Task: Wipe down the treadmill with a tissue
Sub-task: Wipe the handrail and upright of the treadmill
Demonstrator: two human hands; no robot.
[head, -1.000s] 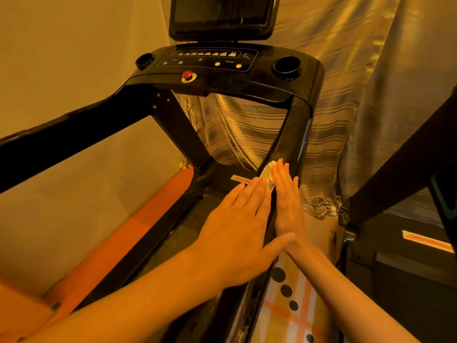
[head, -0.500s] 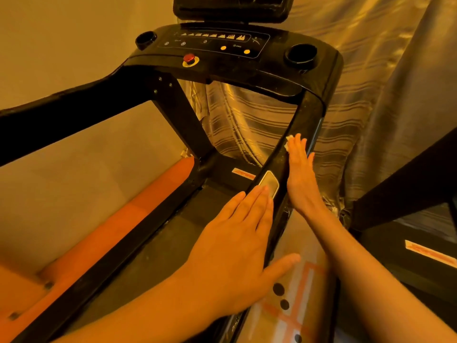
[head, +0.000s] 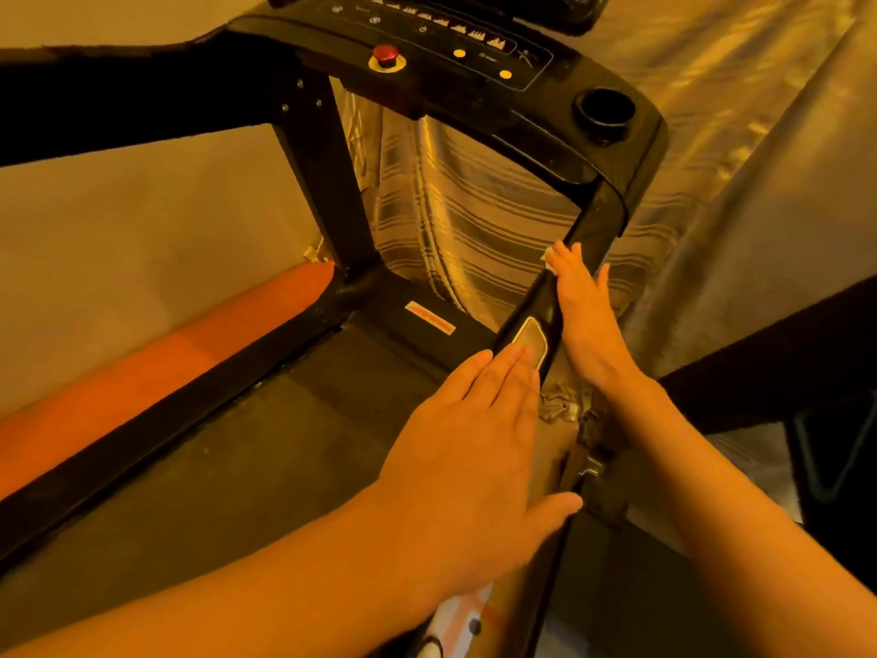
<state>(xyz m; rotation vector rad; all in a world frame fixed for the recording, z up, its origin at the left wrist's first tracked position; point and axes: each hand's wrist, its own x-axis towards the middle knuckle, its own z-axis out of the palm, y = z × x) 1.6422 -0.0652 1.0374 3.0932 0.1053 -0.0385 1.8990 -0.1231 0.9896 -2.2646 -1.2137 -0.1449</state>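
The black treadmill fills the view, its console (head: 455, 45) at the top and its right handrail (head: 581, 258) slanting down toward me. My right hand (head: 586, 315) lies flat on that rail with straight fingers, pressing a white tissue (head: 549, 259) whose edge peeks out at the fingertips. My left hand (head: 474, 448) rests flat on the lower part of the same rail, fingers straight, its tips by the silver pulse sensor pad (head: 531, 341).
The left handrail (head: 133, 97) crosses the upper left. The dark belt (head: 228, 463) lies below, with an orange strip (head: 156, 349) beside it. A striped curtain (head: 479, 225) hangs behind. A cup holder (head: 603, 110) sits at the console's right. Another dark machine (head: 797, 344) stands right.
My right hand has slid the tissue up the right handrail from beside the sensor pad toward the console. My left hand has stayed on the lower rail. The view has tilted downward.
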